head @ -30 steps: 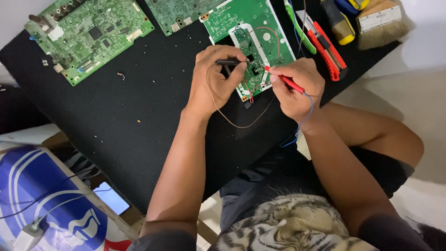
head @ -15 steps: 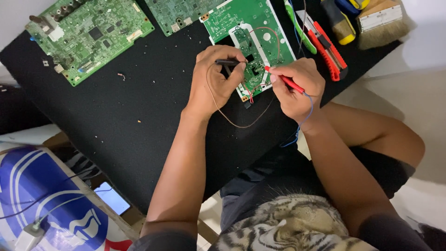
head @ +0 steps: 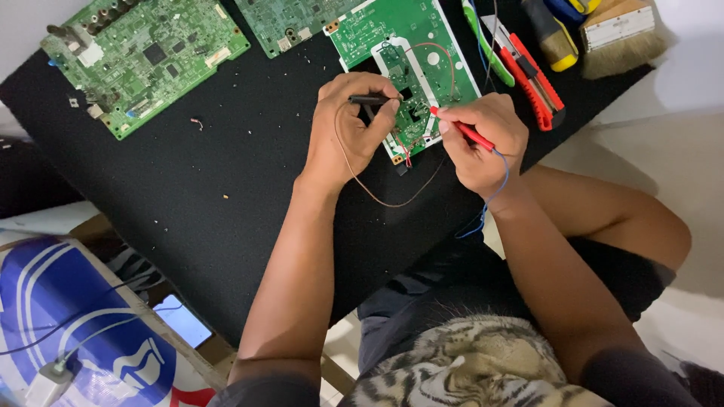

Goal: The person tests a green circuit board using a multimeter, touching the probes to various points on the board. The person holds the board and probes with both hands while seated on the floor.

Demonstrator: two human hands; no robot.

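Observation:
A green circuit board (head: 392,38) with a white-edged cutout lies on the black table (head: 226,166). My left hand (head: 348,128) rests on the board's near left edge and pinches a black probe (head: 368,99), its thin brown lead (head: 377,197) looping down over the table. My right hand (head: 483,143) grips a red probe (head: 461,128) like a pen, tip on the board's near corner; a blue wire (head: 494,192) trails from it past my wrist.
A larger green circuit board (head: 143,56) lies at the far left and another (head: 290,22) at the top middle. Red-handled and green-handled tools (head: 528,68), a yellow-handled tool (head: 554,38) and a brush (head: 622,34) lie at the far right. A blue and white box (head: 68,324) sits lower left.

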